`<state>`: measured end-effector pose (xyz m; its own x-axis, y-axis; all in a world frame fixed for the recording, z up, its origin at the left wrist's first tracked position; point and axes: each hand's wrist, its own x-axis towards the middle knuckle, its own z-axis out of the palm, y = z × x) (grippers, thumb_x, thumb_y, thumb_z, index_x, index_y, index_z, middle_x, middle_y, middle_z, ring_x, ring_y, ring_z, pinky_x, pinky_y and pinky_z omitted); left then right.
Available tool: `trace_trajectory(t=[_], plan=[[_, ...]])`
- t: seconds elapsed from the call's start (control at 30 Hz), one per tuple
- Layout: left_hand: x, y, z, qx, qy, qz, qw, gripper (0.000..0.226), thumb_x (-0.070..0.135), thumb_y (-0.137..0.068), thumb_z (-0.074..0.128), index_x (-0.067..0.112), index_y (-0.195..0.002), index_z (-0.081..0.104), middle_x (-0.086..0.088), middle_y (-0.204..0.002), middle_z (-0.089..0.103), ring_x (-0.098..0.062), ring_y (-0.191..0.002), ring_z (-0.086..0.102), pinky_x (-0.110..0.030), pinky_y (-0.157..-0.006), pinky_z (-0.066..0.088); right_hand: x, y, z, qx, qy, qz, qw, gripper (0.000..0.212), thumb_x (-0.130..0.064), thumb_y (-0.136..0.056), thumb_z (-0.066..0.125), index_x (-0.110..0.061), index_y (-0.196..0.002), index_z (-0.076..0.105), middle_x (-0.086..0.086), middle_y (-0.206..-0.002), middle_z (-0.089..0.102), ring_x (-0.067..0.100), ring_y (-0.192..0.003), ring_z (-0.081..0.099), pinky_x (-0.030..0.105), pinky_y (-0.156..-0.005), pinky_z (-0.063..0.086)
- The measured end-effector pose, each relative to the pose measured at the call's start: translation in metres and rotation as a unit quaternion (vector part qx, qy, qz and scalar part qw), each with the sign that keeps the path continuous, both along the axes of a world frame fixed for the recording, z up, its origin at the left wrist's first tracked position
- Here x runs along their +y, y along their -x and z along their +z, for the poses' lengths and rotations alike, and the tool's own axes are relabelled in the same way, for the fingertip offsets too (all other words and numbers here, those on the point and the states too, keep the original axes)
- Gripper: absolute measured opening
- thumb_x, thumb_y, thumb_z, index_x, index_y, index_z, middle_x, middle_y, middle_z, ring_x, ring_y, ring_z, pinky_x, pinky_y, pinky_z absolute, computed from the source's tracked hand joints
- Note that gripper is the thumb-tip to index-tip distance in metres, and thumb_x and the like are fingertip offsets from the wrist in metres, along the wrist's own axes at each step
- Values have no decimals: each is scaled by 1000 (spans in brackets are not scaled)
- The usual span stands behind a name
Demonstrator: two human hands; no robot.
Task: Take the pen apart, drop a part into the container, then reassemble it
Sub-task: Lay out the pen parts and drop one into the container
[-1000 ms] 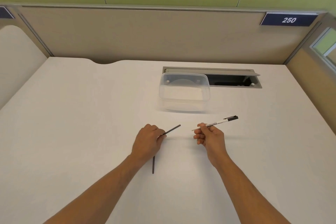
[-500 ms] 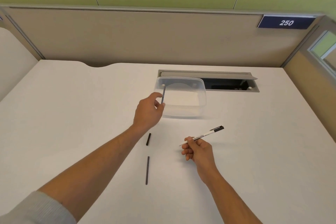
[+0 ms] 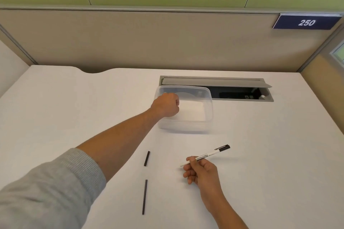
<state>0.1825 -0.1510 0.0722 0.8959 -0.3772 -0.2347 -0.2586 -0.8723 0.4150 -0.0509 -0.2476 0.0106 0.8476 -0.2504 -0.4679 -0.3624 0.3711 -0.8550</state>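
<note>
A clear plastic container (image 3: 208, 109) stands open on the white desk. My left hand (image 3: 166, 104) hovers over its left side with the fingers curled shut. The thin dark pen part it carried is hidden inside the fist, and I see no dark part in the container. My right hand (image 3: 201, 171) pinches the white pen barrel (image 3: 204, 156), whose black capped end points up and to the right. A short black pen piece (image 3: 147, 158) and a long thin black rod (image 3: 144, 196) lie on the desk between my arms.
An open grey cable tray (image 3: 240, 89) is set into the desk just behind the container. Beige partition walls close off the back and the right side. A blue sign reading 250 (image 3: 306, 22) hangs on the partition at the top right.
My left hand has carried the thin dark part from the desk centre up and over the container. My right hand with the barrel has stayed roughly in place.
</note>
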Motion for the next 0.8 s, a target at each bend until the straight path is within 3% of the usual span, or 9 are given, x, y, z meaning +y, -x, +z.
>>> trace_trajectory(t=[0.17,0.33,0.5,0.67,0.8], plan=[[-11,-10,-14,38,-31,-14,999,20,9,-84,52,8,-104,56,-9,-105,62,-28,-101,58,-34,-72,47,-3,0,-2,-1,0,-6,1000,19,-20,-91,60,-5,-87,70,13,-71,69,24,-59,61,31,-49,47],[-11,-12,-21,66,-67,1,996,30,20,-85,56,6,-111,50,-12,-113,62,-26,-87,55,-33,-67,42,-1,3,-3,5,-3,-5,1000,18,-20,-90,62,-6,-85,71,14,-71,69,24,-58,61,29,-47,46],[-8,-10,-12,-4,-81,-3,997,48,37,-88,56,9,-126,49,-12,-130,57,-30,-109,58,-33,-72,42,-1,3,0,-2,-3,-6,1000,17,-20,-90,62,-9,-83,73,14,-71,69,24,-59,61,29,-47,46],[8,20,8,-107,46,97,989,16,34,-88,52,18,-87,52,-6,-87,63,-26,-70,53,-31,-62,39,-2,6,6,-9,-17,-19,1000,17,-17,-91,60,-4,-87,71,15,-71,69,23,-58,60,28,-46,47],[36,59,11,-132,112,150,974,19,38,-87,54,21,-80,51,0,-73,62,-25,-66,57,-31,-59,42,-2,10,9,-5,-28,-30,999,16,-14,-91,60,0,-90,68,14,-70,67,22,-55,59,27,-44,46]])
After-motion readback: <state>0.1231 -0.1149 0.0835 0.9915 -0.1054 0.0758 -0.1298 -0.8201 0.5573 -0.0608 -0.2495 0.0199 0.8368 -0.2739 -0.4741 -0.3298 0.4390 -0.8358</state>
